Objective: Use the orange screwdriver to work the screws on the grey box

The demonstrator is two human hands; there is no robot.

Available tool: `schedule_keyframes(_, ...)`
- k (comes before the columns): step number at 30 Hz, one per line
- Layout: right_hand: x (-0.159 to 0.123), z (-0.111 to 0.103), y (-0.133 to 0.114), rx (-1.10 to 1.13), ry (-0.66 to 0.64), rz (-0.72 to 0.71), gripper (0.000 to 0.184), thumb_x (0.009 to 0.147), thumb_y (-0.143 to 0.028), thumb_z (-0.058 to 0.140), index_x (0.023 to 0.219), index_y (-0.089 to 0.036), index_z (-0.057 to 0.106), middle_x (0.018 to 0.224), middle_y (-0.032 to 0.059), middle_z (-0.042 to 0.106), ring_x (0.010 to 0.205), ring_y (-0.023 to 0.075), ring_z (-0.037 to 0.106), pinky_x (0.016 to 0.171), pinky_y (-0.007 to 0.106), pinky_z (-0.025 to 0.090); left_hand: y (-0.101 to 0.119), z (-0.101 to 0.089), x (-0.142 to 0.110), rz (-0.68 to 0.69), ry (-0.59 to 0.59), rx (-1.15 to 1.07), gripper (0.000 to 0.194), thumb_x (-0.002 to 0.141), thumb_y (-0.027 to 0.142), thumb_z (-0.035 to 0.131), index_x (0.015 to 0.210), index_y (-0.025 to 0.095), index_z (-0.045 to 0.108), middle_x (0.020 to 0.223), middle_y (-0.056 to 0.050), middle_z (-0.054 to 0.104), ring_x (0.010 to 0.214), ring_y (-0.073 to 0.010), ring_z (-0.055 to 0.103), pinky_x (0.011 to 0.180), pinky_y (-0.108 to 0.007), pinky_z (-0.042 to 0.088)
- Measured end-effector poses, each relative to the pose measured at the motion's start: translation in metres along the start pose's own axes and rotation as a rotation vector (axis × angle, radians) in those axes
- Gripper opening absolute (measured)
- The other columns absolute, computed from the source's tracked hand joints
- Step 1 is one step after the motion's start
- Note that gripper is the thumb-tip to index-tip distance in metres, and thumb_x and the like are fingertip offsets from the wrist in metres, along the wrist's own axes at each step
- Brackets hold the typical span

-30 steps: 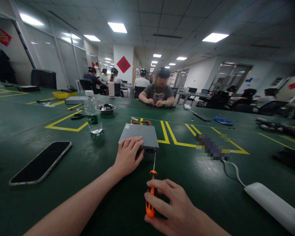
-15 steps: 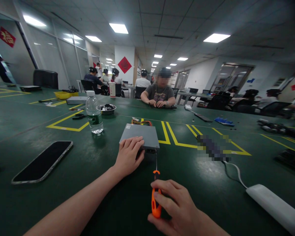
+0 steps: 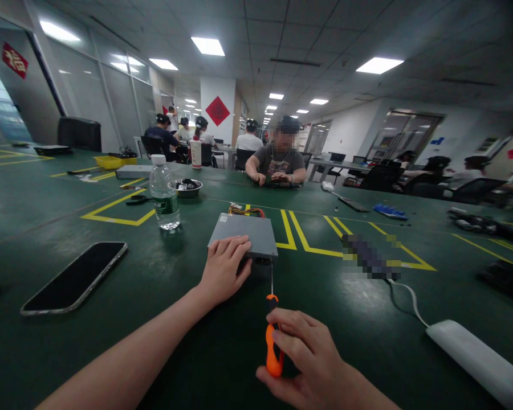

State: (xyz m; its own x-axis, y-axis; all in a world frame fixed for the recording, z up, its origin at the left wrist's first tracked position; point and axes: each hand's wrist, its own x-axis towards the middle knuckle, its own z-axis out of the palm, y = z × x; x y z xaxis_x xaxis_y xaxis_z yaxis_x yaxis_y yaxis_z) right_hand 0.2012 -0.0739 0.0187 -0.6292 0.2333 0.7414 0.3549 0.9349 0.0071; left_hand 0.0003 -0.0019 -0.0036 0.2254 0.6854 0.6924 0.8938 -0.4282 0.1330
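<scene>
A grey metal computer power supply point(image 3: 256, 230) lies on the green table, with a bundle of coloured wires point(image 3: 248, 211) at its far side. My left hand point(image 3: 227, 263) grips its near left part, fingers over the top and thumb against the front face. In my right hand point(image 3: 310, 350) is an orange and black screwdriver point(image 3: 273, 350), held by the handle between thumb and fingers. Its thin shaft points away from me, and the tip meets the front face near the right corner. What the tip sits in is too small to make out.
To the left are a phone point(image 3: 74, 278) and a water bottle point(image 3: 165, 196). Behind the bottle stands a metal bowl point(image 3: 188, 190) of small parts. A white power strip point(image 3: 474, 356) with a cable lies at right. A person point(image 3: 277, 154) sits across the table.
The screwdriver handle has turned in my right hand, whose fingers have shifted slightly around it. My left hand stays on the power supply. Across the table, the person's hands have moved.
</scene>
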Motion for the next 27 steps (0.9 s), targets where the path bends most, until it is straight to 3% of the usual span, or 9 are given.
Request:
schedule_keyframes(9,-0.0031,-0.0053,0.0017,-0.044,-0.125,-0.007,0.029,0.088,-0.036,0.042,0.107,-0.018,0.056,0.097,0.0119,0.061,0.08,0.0202,0.064,0.064,0.03,0.053,0.0,0.0001,0.0,0.002,0.005,-0.004,0.029,0.084,0.028,0.048,0.113,0.024,0.051,0.124,-0.004,0.056,0.112,-0.0235,0.047,0.092,-0.042,0.031)
schedule_keyframes(16,-0.0072,-0.0006,0.0044,-0.102,0.091,0.013,0.022,0.087,-0.039,0.05,0.091,-0.017,0.047,0.085,0.0104,0.067,0.07,0.018,0.067,0.06,0.027,0.054,0.0,0.0009,-0.0005,-0.002,0.002,-0.002,0.029,0.084,0.028,0.048,0.113,0.023,0.051,0.124,-0.004,0.056,0.113,-0.0232,0.046,0.093,-0.041,0.031)
schedule_keyframes(23,-0.0073,-0.0032,0.0084,0.01,0.082,-0.025,0.023,0.083,-0.033,0.054,0.096,-0.017,0.043,0.089,0.0105,0.068,0.07,0.0164,0.069,0.062,0.025,0.054,0.0003,0.0,-0.0004,0.003,0.0,-0.004,0.028,0.085,0.028,0.048,0.112,0.024,0.051,0.125,-0.004,0.056,0.113,-0.0239,0.046,0.091,-0.042,0.031)
schedule_keyframes(27,-0.0081,0.0025,0.007,0.046,0.029,-0.039,0.027,0.085,-0.038,0.051,0.099,-0.017,0.042,0.093,0.0117,0.068,0.077,0.0177,0.069,0.068,0.027,0.055,0.0004,-0.0002,-0.0001,0.006,0.003,-0.001,0.028,0.085,0.028,0.047,0.113,0.023,0.051,0.125,-0.004,0.055,0.113,-0.0237,0.046,0.091,-0.042,0.03)
